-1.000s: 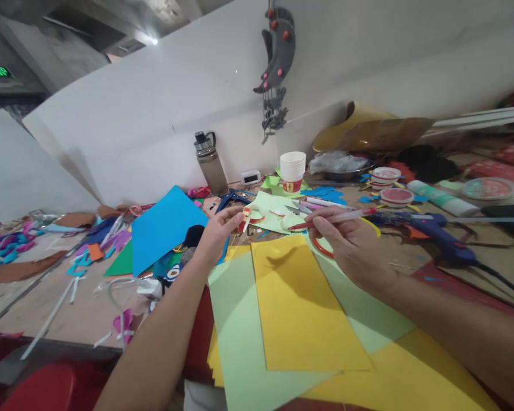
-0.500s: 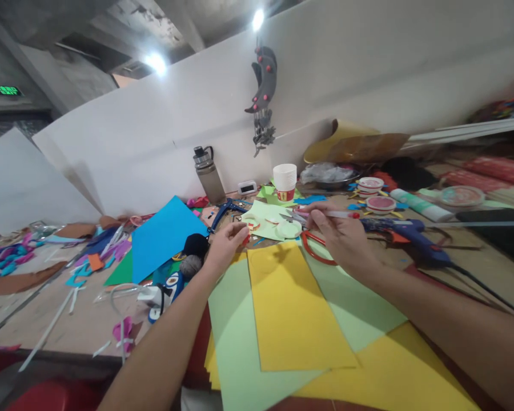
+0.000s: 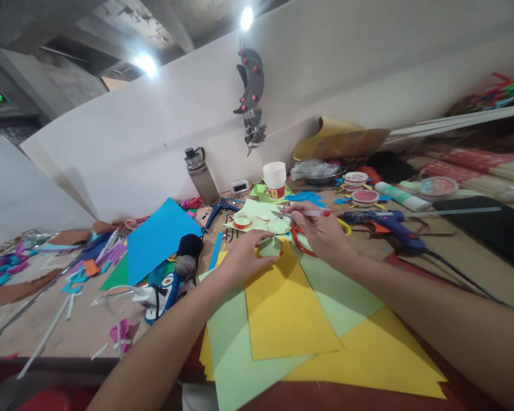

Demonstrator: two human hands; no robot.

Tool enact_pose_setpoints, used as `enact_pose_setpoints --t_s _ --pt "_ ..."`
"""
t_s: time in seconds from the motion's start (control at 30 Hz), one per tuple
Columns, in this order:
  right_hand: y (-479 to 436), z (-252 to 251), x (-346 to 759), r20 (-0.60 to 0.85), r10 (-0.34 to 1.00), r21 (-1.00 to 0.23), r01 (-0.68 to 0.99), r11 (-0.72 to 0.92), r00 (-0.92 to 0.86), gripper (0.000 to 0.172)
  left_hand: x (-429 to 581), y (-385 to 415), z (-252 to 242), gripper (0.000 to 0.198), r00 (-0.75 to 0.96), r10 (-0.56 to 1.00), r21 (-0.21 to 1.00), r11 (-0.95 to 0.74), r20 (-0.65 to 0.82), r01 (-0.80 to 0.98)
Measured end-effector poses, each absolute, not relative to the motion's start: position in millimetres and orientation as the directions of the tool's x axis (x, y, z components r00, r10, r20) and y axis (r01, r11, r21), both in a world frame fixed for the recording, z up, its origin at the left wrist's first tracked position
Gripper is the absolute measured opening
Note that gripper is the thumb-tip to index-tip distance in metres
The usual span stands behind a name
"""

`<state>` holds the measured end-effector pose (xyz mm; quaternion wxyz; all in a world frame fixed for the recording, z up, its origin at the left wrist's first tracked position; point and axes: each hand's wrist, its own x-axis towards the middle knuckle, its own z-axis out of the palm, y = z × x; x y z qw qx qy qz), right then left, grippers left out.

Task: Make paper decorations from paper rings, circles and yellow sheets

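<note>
My left hand (image 3: 248, 257) grips a small round green disc (image 3: 270, 246) with a red edge between thumb and fingers, over the yellow paper sheet (image 3: 286, 308). Closed around a pen (image 3: 317, 213) with a red end is my right hand (image 3: 321, 231), just to the right of that disc. Under the right hand lies a red loop (image 3: 302, 242), which looks like a scissor handle; a pointed blade (image 3: 277, 214) shows left of the fingers. Another round disc with a red rim (image 3: 242, 221) rests on a cut pale green sheet (image 3: 257, 209) beyond both hands.
Pale green paper (image 3: 235, 342) lies beneath the yellow sheet. At right is a blue glue gun (image 3: 396, 228) with its cord. Paper cups (image 3: 274, 180) and a bottle (image 3: 202, 177) stand behind. A blue sheet (image 3: 160, 240), a yarn ball (image 3: 185, 266) and a power strip (image 3: 161, 297) are at left.
My left hand has moved right and nearer, and now has the green disc raised in its fingers. My right hand still holds the pen. The view has shifted slightly right.
</note>
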<state>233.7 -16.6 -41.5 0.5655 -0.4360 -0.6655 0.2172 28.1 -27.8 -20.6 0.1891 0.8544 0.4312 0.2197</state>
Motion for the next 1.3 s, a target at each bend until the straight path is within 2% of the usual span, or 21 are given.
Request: enact_pose_setpoints --t_s 0.27,0.47,0.67,0.83,0.93,1.1,1.2,1.3 --pt "-16.7 -41.5 236.2 0.576 0.817 -0.760 0.351 0.547 -0.027 0.026 44.7 -24.0 -25.3 0.047 0.553 0.816 0.435 -0.565 0.168 0.701" --pt "-19.6 -36.5 235.7 0.590 0.807 -0.746 0.361 0.559 -0.028 0.025 47.2 -22.8 -26.7 0.048 0.536 0.830 0.507 -0.533 0.156 0.677" --pt "-17.8 -38.4 236.4 0.591 0.807 -0.750 0.363 0.553 -0.009 0.025 38.0 -20.2 -30.6 0.065 0.486 0.860 0.627 -0.466 0.154 0.625" --pt "-16.8 -39.7 237.3 0.601 0.799 -0.738 0.380 0.557 -0.004 0.023 19.7 -12.1 -30.2 0.041 0.374 0.912 0.688 -0.380 0.168 0.618" --pt "-16.8 -39.9 237.5 0.590 0.806 -0.736 0.386 0.556 -0.037 0.023 8.2 -7.7 -29.4 0.044 0.374 0.916 0.638 -0.377 0.148 0.672" --pt "-17.1 -44.6 235.2 0.532 0.812 -0.689 0.434 0.580 -0.241 0.026 0.7 -8.2 -26.3 0.073 0.505 0.863 0.492 -0.448 0.019 0.747" --pt "-18.1 -47.9 233.5 0.472 0.831 -0.649 0.521 0.554 -0.296 0.026 1.9 -10.2 -25.0 0.071 0.562 0.827 0.413 -0.519 0.020 0.749" --pt "-18.6 -47.2 234.1 0.414 0.855 -0.625 0.584 0.517 -0.314 0.028 2.9 -11.3 -24.2 0.072 0.545 0.839 0.372 -0.509 0.010 0.776"
